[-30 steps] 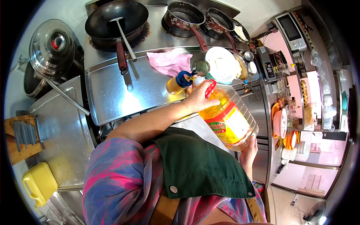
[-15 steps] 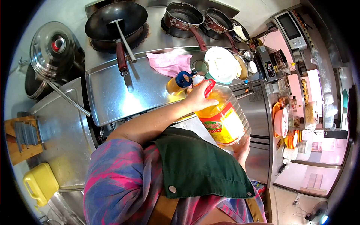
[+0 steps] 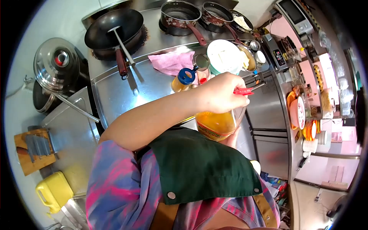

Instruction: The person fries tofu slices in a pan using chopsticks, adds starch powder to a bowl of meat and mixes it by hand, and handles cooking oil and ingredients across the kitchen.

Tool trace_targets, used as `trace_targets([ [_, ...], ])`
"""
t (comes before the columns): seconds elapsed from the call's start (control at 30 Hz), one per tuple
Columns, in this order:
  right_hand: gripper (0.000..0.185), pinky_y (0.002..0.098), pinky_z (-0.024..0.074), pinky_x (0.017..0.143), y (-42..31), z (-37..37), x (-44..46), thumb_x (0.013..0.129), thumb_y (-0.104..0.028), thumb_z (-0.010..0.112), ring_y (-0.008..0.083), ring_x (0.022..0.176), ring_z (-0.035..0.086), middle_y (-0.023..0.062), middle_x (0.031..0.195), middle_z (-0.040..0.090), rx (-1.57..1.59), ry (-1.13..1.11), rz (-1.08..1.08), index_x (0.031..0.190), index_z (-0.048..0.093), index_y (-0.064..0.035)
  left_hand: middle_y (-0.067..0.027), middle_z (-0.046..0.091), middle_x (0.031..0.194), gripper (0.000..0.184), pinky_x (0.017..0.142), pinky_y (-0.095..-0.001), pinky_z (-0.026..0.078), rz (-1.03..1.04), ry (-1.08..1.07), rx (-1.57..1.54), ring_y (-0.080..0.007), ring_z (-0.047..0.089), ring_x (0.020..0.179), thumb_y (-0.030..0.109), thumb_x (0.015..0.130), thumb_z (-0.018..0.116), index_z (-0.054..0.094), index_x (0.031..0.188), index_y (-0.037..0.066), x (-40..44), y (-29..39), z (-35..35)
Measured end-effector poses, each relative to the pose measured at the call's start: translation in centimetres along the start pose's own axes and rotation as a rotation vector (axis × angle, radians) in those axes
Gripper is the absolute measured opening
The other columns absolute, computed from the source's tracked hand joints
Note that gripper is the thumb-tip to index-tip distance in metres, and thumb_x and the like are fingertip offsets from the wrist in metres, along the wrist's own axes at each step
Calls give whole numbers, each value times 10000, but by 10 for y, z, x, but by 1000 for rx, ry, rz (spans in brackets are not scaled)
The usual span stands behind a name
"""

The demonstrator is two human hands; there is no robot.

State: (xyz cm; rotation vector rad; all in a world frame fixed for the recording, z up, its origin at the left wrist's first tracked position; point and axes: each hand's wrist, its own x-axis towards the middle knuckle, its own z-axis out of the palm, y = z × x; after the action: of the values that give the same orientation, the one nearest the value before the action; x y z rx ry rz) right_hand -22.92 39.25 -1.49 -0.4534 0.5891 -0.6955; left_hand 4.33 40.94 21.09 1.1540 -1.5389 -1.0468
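My left hand grips the red handle of a large clear oil bottle with yellow oil inside, held close in front of the green apron. On the bottle's far side my right hand holds its lower part; most of those fingers are hidden. Beyond my left forearm, a small jar of yellow liquid with a blue rim stands on the steel counter, its round lid flipped open. The jar and the bottle are apart. A pink cloth lies behind the jar.
A wok and red-handled pans sit on the stove. A white bowl stands right of the cloth. At the left are a steel lid, a knife rack and a yellow jug.
The oil bottle has tipped from lying slanted to nearly upright, its handle end moving right, away from the jar. My left hand moved right with it. The whole view has shifted slightly.
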Motion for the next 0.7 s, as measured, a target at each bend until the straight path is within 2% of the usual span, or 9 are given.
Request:
trace_targets([
  [0.13,946,453,185,1069,15,-1,45,732,-789,133,281,1318,219,85,1434,239,-6,-137,21,1400,184,-121,-47,604,761,207,637,-251,439,-46,5,-68,-92,544,710,172,783,638,603,854,-19,-23,18,2],
  [0.23,962,456,204,1046,21,10,49,710,-814,121,290,1276,290,107,1398,302,-31,-110,291,1384,245,-140,-10,605,771,158,627,-215,429,-114,74,-165,-59,527,704,128,774,646,611,843,-11,-42,36,-8],
  [0.3,916,435,246,1009,45,-36,81,744,-792,144,277,1193,389,110,1326,391,-190,10,424,1356,294,-128,-8,601,742,134,626,-194,418,-249,160,-193,-46,521,679,97,765,650,610,835,-9,-52,52,-13],
  [0.37,821,392,356,906,39,-11,98,788,-742,230,239,1026,511,102,1230,477,-567,288,397,1289,386,-110,0,598,717,141,567,-212,415,-366,235,-97,-57,524,657,117,777,647,623,825,-14,-63,53,-20],
  [0.43,496,319,477,603,35,-10,125,844,-424,539,202,752,600,88,1007,594,-808,334,122,1190,481,-73,-2,589,712,118,563,-191,407,-374,324,-92,-43,509,641,100,773,653,623,813,-6,-68,51,-27],
  [0.5,437,293,473,552,38,-32,176,836,-318,574,167,685,597,77,922,593,-1131,181,-254,1183,478,-71,-6,588,698,108,553,-194,410,-393,410,49,-51,509,618,82,759,662,616,796,-9,-72,52,-33],
  [0.57,351,322,474,532,31,-20,214,833,-224,571,174,632,593,73,847,596,-1197,154,-390,1113,506,-22,-9,586,686,94,561,-201,420,-412,434,173,-57,511,613,67,751,662,611,778,-7,-80,49,-41],
  [0.6,218,326,475,605,12,15,208,842,-160,519,169,710,584,68,837,588,-1473,180,-462,1004,532,-14,-9,586,683,85,565,-204,424,-438,466,229,-60,512,613,56,746,661,608,768,-7,-85,43,-45],
  [0.7,192,399,409,847,66,-62,350,852,-154,432,321,972,516,177,1112,511,-1697,282,-812,989,549,-87,0,584,673,52,566,-208,431,-480,614,281,-60,509,600,-5,736,648,596,735,-12,-102,21,-53],
])
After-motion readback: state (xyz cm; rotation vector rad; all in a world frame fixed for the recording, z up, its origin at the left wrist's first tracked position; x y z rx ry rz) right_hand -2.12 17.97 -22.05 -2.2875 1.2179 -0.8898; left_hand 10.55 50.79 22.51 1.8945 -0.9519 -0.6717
